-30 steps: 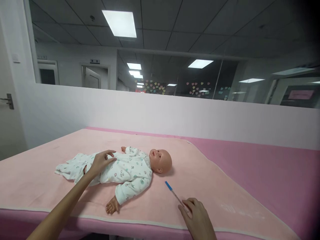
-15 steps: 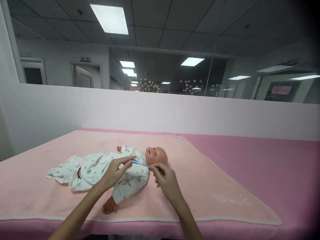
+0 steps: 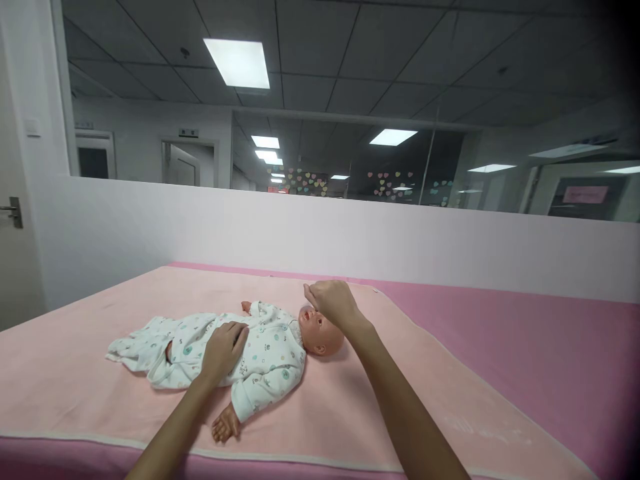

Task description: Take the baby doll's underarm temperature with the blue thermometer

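Note:
A baby doll [image 3: 273, 353] lies on its back on a peach blanket [image 3: 400, 400], its head to the right. It wears a white suit with a small green and grey print. My left hand [image 3: 225, 347] rests on the doll's belly, fingers laid flat on the cloth. Above the doll's head [image 3: 320, 337] is my right hand [image 3: 333, 300], raised with the fingers curled into a closed grip. From this side the back of that hand hides whatever may be in it. One of the doll's hands [image 3: 227, 424] lies near the front edge.
Under the blanket a pink cover [image 3: 525, 333] spreads over the table, showing on the right and along the front. A low white partition [image 3: 310, 230] with glass above it runs behind. At the far left stands a door with a handle [image 3: 15, 212].
Both hands were together at the doll's neck with a thin clear stick with a blue end. The right hand has risen over the head; the left has settled on the belly. The stick no longer shows.

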A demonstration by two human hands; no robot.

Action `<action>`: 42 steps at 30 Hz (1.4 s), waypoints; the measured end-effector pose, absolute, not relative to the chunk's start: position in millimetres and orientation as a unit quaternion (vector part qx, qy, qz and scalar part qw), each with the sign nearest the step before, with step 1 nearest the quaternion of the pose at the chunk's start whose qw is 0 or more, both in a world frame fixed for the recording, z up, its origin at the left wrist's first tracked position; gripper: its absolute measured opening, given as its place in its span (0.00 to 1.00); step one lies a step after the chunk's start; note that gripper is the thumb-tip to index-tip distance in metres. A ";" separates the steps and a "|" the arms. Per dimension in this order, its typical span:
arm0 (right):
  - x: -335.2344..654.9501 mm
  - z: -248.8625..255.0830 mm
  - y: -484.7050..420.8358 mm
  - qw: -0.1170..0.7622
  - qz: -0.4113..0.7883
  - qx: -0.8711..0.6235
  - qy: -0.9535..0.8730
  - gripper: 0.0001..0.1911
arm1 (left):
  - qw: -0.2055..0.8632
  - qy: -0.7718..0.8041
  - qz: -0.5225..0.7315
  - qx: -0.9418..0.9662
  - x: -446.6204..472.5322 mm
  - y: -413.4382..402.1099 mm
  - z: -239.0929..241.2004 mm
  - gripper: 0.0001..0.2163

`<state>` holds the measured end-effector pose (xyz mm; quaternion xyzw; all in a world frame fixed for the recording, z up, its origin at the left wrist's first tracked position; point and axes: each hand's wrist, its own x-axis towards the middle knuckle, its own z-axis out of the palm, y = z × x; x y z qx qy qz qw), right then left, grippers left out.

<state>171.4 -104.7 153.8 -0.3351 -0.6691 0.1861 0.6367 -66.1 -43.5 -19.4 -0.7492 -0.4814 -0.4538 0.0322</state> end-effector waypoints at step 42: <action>232.2 -19.1 -160.7 0.244 -0.468 -0.551 -0.646 0.19 | 0.112 -0.434 -0.473 -0.759 -36.9 -52.8 3.9 0.11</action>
